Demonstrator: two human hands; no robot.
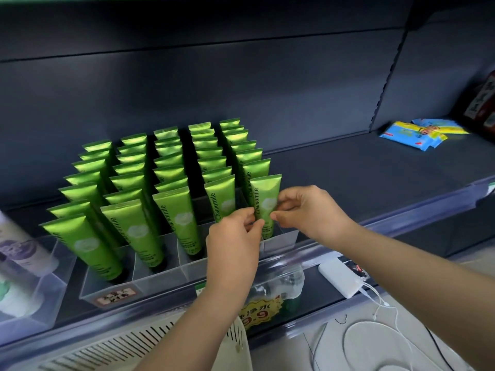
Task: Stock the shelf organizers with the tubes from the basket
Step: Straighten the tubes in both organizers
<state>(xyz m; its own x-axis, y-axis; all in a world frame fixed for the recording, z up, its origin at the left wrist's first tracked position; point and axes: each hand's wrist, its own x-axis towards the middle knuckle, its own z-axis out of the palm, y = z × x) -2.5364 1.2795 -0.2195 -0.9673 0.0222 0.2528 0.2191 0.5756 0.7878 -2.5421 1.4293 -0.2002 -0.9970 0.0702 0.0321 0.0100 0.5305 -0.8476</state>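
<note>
Both hands meet on one glossy green tube printed "Chamomile" (265,195), which stands crimped end up at the very front of the rightmost lane of a clear plastic five-lane shelf organizer (158,275), its lower end down behind the organizer's front wall. The left hand (233,243) pinches the tube's left edge between curled thumb and forefinger; the right hand (308,210) pinches its right edge the same way, the other fingers loosely bent. The remaining matching green tubes (134,180) fill the lanes in rows running back toward the dark grey shelf (348,178) wall — all upright and leaning slightly. Below the shelf edge, under the left forearm, sits a white slotted plastic basket (128,346); what it holds cannot be seen. A white rectangular power bank (341,277) with thin white cables (375,336) lies lower right, near a yellow price tag (261,313) — and flat blue packets (417,133) rest far right on the shelf.
</note>
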